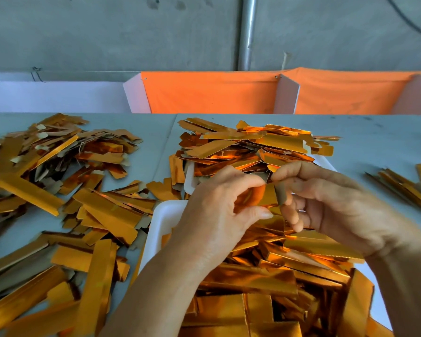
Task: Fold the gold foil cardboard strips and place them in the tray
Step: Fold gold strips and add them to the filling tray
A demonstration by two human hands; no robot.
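A gold foil cardboard strip [270,195] is held between both hands above the near white tray [163,220]. My left hand [219,212] pinches its left part with thumb and fingers curled round it. My right hand [331,203] pinches its right end, where a grey-backed flap is bent down. The near tray is heaped with folded gold strips [277,276]. A second white tray [189,181] behind it also holds a tall pile of strips [253,147].
Loose flat gold strips [58,190] cover the grey table on the left. A smaller bundle of strips [408,188] lies at the right edge. An orange cloth barrier [209,93] and white boards stand behind the table, with a concrete wall beyond.
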